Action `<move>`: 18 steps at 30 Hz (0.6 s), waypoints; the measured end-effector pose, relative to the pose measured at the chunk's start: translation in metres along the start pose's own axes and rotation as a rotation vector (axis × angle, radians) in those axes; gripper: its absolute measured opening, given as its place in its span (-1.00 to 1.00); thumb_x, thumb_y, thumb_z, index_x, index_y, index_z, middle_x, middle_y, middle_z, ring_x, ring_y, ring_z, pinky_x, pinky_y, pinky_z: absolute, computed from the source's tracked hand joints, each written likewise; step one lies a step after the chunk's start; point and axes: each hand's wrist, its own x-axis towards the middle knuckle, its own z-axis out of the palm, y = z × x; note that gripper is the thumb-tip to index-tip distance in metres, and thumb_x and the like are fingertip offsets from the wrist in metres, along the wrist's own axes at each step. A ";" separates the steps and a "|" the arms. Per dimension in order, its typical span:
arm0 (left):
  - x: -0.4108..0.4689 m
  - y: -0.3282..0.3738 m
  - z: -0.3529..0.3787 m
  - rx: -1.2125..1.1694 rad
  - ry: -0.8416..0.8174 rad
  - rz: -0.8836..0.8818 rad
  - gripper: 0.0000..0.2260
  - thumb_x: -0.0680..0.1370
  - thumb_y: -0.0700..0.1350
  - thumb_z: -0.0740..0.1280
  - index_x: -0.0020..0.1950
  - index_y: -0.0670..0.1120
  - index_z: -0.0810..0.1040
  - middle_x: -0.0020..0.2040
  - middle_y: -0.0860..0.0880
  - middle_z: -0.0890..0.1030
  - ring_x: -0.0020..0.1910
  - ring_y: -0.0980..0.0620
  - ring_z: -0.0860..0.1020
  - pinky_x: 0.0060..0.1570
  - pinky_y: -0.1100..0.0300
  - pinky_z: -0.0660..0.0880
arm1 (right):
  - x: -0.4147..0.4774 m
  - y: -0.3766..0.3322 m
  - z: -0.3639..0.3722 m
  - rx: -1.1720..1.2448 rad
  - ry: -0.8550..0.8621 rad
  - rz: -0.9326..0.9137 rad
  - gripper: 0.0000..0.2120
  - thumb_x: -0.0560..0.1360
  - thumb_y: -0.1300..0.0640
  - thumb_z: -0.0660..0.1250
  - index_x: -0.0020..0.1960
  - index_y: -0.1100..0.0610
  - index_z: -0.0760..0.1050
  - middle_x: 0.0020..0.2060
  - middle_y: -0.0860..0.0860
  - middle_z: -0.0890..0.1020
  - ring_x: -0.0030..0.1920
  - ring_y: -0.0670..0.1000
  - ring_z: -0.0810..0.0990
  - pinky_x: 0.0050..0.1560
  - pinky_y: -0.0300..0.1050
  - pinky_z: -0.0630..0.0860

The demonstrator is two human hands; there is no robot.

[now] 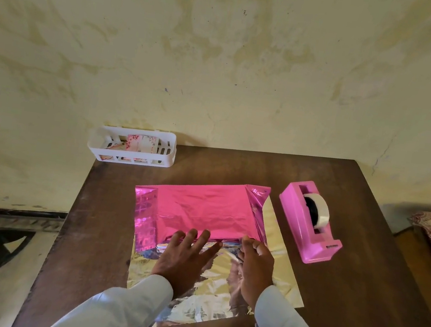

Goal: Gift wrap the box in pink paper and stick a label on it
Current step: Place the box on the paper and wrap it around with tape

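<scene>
I see a brown wooden desk set against a stained cream wall. At the centre of the frame a sheet of shiny pink wrapping paper is folded over the box, which is hidden beneath it. The paper's silver underside spreads toward the bottom of the frame. My left hand lies flat on the paper at the near edge of the pink fold, its grip spread, fingers straight and apart. My right hand sits just beside it at the same edge with fingers curled. I cannot tell whether its grip pinches the paper or only presses it. Right of the paper stands a pink tape dispenser holding a white roll. At the desk's upper left corner a white slotted basket holds floral label cards.
</scene>
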 end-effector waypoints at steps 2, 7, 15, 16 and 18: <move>0.000 0.000 0.000 -0.004 -0.001 -0.001 -0.22 0.23 0.06 0.58 0.43 0.08 0.45 0.31 -0.16 0.51 0.14 -0.24 0.50 0.00 -0.16 0.50 | 0.000 -0.001 0.001 -0.002 0.009 0.003 -0.86 0.56 0.00 0.39 -0.05 0.08 0.61 -0.12 0.07 0.69 -0.01 0.14 0.66 0.13 0.23 0.60; 0.001 0.000 0.003 -0.007 0.009 0.004 -0.23 0.25 0.07 0.57 0.44 0.09 0.43 0.31 -0.15 0.50 0.15 -0.24 0.48 0.03 -0.14 0.43 | 0.002 -0.003 0.005 -0.018 0.045 0.017 -0.83 0.56 0.01 0.40 -0.08 0.12 0.59 -0.16 0.10 0.67 -0.04 0.17 0.66 0.03 0.26 0.63; 0.002 -0.001 0.004 -0.028 0.054 0.017 -0.28 0.28 0.13 0.57 0.41 0.09 0.45 0.29 -0.16 0.52 0.14 -0.24 0.44 0.05 -0.08 0.31 | 0.002 -0.001 0.006 -0.081 0.064 0.009 -0.74 0.54 -0.06 0.40 -0.04 0.15 0.60 -0.17 0.12 0.69 -0.11 0.17 0.68 -0.04 0.18 0.66; 0.002 -0.001 0.004 -0.030 0.051 0.017 -0.28 0.28 0.13 0.57 0.41 0.09 0.45 0.29 -0.16 0.52 0.14 -0.24 0.45 0.05 -0.09 0.32 | 0.001 0.000 0.005 -0.089 0.056 -0.001 -0.75 0.54 -0.07 0.39 -0.06 0.13 0.60 -0.19 0.12 0.69 -0.12 0.18 0.69 -0.04 0.17 0.66; 0.002 -0.001 0.003 -0.031 0.045 0.013 -0.29 0.29 0.13 0.56 0.42 0.10 0.44 0.30 -0.16 0.52 0.15 -0.25 0.45 0.05 -0.10 0.32 | 0.002 0.003 0.002 -0.082 0.039 -0.016 -0.77 0.54 -0.05 0.40 -0.10 0.12 0.59 -0.23 0.13 0.69 -0.12 0.22 0.70 -0.05 0.19 0.66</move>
